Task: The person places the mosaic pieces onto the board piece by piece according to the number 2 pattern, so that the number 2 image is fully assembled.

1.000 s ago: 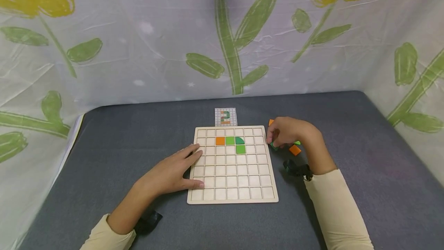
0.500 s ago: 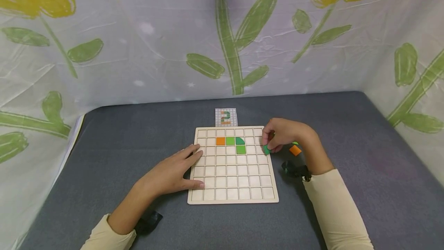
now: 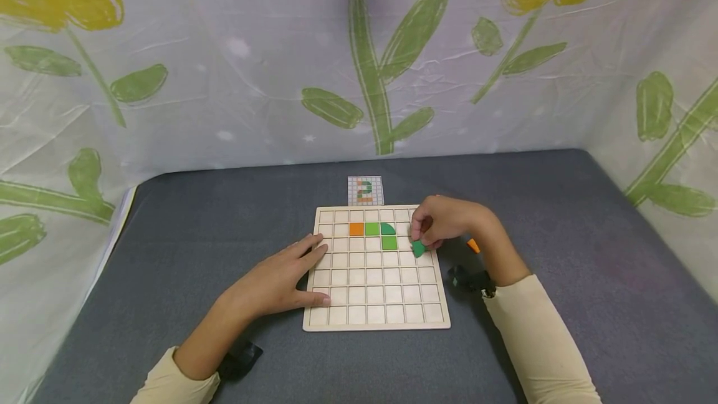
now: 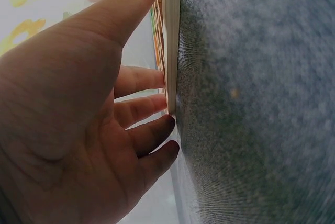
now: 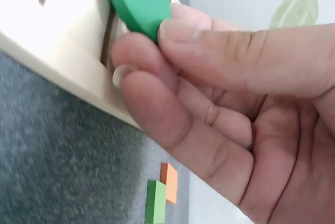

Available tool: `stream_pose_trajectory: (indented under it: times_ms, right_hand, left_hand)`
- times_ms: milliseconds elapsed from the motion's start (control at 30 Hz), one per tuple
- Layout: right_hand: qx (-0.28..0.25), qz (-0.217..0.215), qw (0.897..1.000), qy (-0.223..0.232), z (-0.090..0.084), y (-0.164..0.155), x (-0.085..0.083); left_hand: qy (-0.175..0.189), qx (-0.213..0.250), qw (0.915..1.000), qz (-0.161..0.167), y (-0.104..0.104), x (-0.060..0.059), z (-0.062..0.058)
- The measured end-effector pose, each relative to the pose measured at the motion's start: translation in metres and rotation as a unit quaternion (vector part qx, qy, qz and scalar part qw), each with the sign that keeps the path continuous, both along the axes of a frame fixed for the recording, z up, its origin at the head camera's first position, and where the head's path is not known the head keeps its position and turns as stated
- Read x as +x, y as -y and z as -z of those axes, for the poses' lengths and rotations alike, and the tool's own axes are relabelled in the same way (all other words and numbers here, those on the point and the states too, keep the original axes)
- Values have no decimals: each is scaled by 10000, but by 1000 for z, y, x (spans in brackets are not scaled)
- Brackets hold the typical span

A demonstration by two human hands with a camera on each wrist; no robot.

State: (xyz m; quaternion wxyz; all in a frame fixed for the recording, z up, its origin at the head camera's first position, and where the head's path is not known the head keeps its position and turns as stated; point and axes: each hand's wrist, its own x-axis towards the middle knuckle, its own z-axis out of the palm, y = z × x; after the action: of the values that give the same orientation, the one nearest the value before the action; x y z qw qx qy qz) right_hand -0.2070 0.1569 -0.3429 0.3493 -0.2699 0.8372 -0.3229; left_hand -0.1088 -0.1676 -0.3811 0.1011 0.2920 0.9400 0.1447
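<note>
One grey table [image 3: 196, 235] across the lower frame. Board [image 3: 376, 295] on it, lower centre, gridded. Left hand [image 3: 283, 274] at the board's left edge: fingers spread, tips and thumb resting there, gripping nothing; seems to steady it. Right hand [image 3: 445, 218] over the board's upper-right part, thumb and fingertips pinched together. Card [image 3: 365, 191] beyond the far edge, frame centre (tiny print; the pattern reads like a 2).

In the upper cells: orange tile [image 3: 356, 229], light green tile [image 3: 373, 229], dark green tile [image 3: 387, 229] in a row; lower green tile [image 3: 389, 242] directly under the last. Loose orange tile [image 3: 473, 245] right of the board, partly hidden.

In the right-hand pinch: green piece [image 3: 418, 249], one curved edge, tilted, not seated; board contact I cannot tell.

Step, as judged: bringing this piece to its cell, perhaps below the lower green tile. Next move calls for squaring it to the grid, laying it flat, releasing.
</note>
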Motion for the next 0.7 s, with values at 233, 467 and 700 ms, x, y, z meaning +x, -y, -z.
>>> stream_pose_trajectory:
  times_ms: [233,467,700]
  right_hand:
    - [-116,-12,9999,69,4,8,2]
    - [-287,-261,9992,-8,7,13,2]
    - [-272,-266,9993,-15,8,17,2]
  left_hand:
    - [-37,-18,10000,38,1,0,2]
    - [-70,-8,9999,80,1,-1,1]
    - [10,-16,10000,57,1,-1,1]
